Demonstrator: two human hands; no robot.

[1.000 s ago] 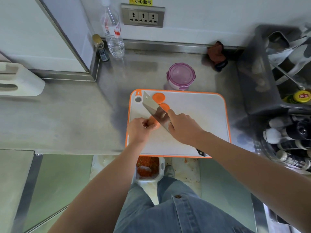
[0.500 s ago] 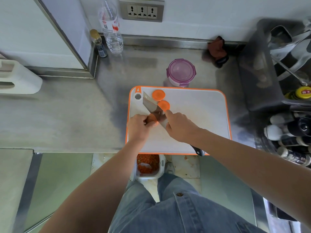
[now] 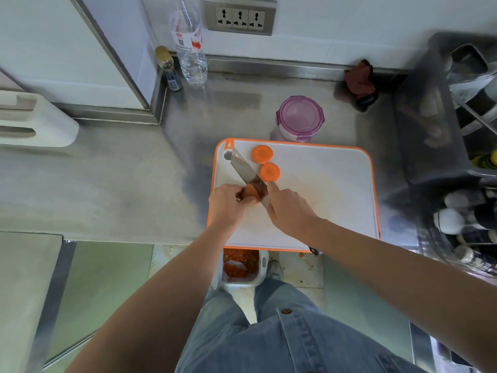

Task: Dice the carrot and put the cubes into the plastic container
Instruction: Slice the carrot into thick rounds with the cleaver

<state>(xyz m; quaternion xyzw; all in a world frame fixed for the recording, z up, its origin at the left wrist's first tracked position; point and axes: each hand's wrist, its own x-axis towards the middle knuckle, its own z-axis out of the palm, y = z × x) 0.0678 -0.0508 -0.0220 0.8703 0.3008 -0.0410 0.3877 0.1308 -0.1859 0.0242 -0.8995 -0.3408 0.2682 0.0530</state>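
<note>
The left grip (image 3: 228,204) curls round the carrot stub (image 3: 249,193) on the cutting board (image 3: 328,189). The right grip (image 3: 289,210) clasps the knife (image 3: 243,168), blade against the stub. Two slices (image 3: 262,154) lie beside the blade; the lidded plastic container (image 3: 300,118) stands on the table (image 3: 134,170) behind.

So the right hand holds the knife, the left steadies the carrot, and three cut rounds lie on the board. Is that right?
Not quite. The head view shows only two on the board, not three: a far round and a near round. The right hand does hold the knife, and the left hand steadies the carrot.
</note>
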